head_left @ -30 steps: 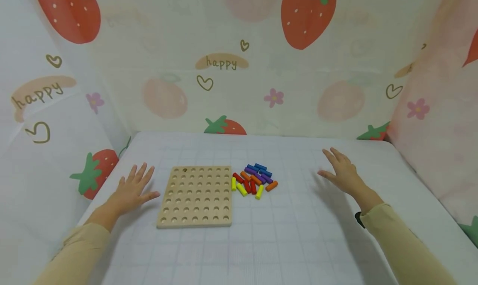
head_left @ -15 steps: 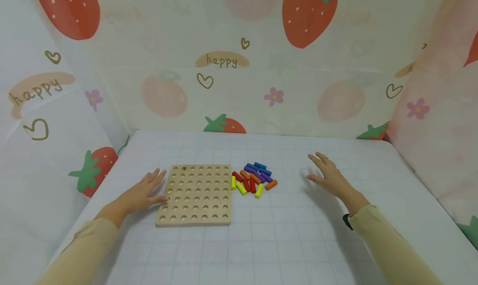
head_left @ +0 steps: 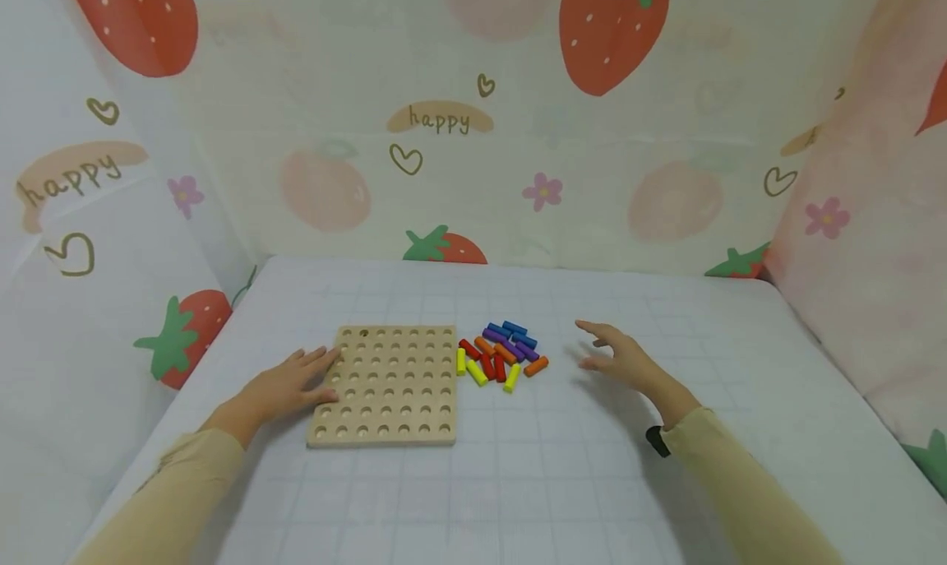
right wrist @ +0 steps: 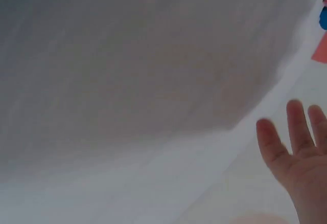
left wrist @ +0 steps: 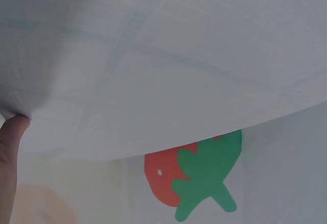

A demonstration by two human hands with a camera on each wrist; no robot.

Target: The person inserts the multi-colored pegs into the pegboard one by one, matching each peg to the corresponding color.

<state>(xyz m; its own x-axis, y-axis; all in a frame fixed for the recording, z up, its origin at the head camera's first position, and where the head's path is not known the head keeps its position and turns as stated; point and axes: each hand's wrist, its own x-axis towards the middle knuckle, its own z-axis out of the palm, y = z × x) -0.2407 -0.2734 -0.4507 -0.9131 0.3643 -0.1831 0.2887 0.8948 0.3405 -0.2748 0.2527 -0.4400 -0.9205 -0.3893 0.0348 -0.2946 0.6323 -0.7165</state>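
Observation:
In the head view my left hand (head_left: 290, 386) lies at the left edge of a square wooden pegboard (head_left: 392, 384), its fingertips and thumb overlapping the rim. Rows of round holes cover the board. Just right of it is a loose pile of short coloured pegs: yellow pegs (head_left: 477, 373), red pegs (head_left: 500, 368), orange pegs (head_left: 537, 366), purple pegs (head_left: 527, 351) and blue pegs (head_left: 515, 328). My right hand (head_left: 623, 359) hovers to the right of the pile with fingers extended and nothing held. The right wrist view shows its spread fingers (right wrist: 299, 132).
A white table cover with a faint grid (head_left: 518, 483) lies under everything. Behind it and at both sides hang strawberry-print curtains (head_left: 473, 170). A dark band (head_left: 657, 442) shows at the right wrist.
My left hand has moved right, from beside the pegboard to its left edge. My right hand has moved left toward the pegs. The pegs stay where they were.

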